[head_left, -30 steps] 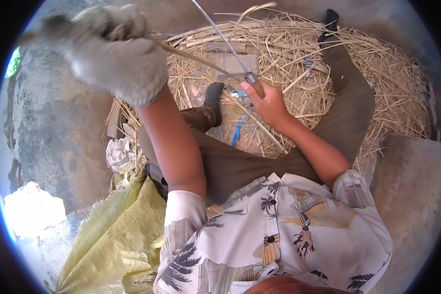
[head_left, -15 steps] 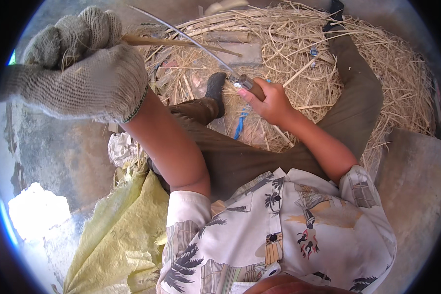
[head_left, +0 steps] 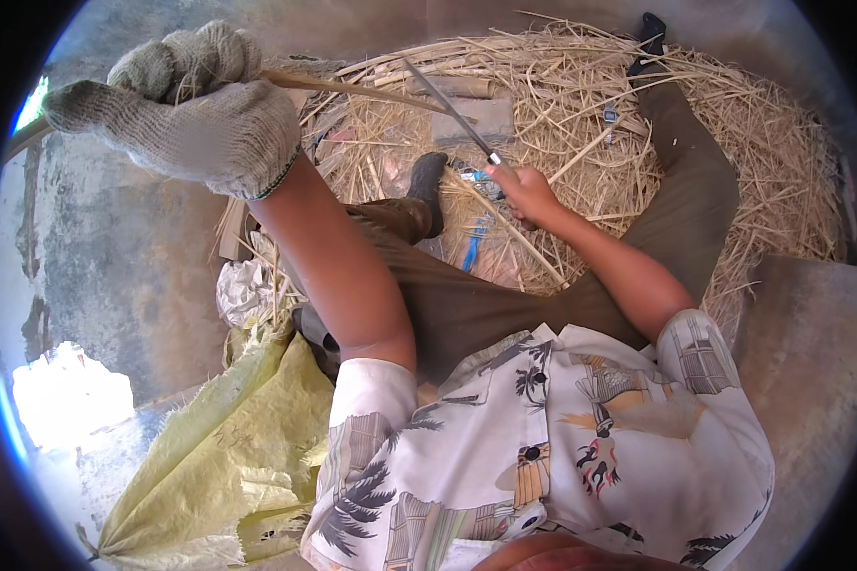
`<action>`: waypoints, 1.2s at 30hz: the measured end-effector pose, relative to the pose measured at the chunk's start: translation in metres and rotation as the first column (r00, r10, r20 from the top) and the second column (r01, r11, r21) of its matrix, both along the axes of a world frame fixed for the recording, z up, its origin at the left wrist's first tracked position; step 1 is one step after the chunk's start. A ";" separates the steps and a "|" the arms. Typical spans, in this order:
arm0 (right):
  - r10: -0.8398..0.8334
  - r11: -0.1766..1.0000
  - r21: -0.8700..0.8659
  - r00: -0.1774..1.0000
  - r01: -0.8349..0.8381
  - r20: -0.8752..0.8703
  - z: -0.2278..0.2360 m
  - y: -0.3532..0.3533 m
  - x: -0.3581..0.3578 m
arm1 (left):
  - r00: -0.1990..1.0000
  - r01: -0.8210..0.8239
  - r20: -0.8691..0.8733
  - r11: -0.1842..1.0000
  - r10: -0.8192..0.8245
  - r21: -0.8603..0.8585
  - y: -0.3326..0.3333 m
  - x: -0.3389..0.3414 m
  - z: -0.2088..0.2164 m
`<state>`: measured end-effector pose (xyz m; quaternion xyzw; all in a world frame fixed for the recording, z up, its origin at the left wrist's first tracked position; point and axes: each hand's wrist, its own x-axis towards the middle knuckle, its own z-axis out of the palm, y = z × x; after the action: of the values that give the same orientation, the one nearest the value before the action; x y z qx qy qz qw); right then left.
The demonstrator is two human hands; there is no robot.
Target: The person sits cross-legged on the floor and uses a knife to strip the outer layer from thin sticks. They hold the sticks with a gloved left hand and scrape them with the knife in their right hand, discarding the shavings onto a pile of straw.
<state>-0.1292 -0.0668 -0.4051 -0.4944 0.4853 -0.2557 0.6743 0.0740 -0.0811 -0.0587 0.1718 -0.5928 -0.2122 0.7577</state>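
Note:
In a grey knitted glove, my left hand is raised at the upper left, its fingers curled around a thin bamboo-like strip. One end of the strip points right over the floor; its other end shows past my thumb at the left rim. My bare right hand, at the centre, grips a long narrow knife by its handle. The blade slants up and left, and its tip lies above the strip in the picture. Whether blade and strip touch I cannot tell.
Thin pale shavings cover the floor around my outstretched legs. Among them lie a grey block and a blue scrap. A yellow woven sack and a crumpled whitish bag lie to my left.
The knife has swung, its tip moving right and down, and my right hand has shifted slightly right and lower. My left hand has moved a little right with the strip, its thumb more visible.

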 end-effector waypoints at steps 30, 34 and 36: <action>-0.176 0.944 -0.330 0.859 0.009 -0.482 -0.006 -0.033 -0.022 | 0.989 -0.032 -0.151 0.966 -0.008 -0.258 0.181 0.051 0.048; -0.077 0.944 -0.328 0.940 -0.039 -0.333 -0.007 -0.034 -0.028 | 0.974 -0.203 -0.154 0.941 0.165 -0.271 0.188 0.067 0.050; -0.087 0.947 -0.320 0.954 -0.010 -0.286 -0.009 -0.031 -0.028 | 0.954 -0.259 -0.220 0.928 0.203 -0.266 0.197 0.061 0.052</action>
<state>-0.1575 -0.0982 -0.4143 -0.6196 0.5431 -0.2665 0.5002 0.1355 0.1156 -0.0070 0.1062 -0.5185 -0.0466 0.8472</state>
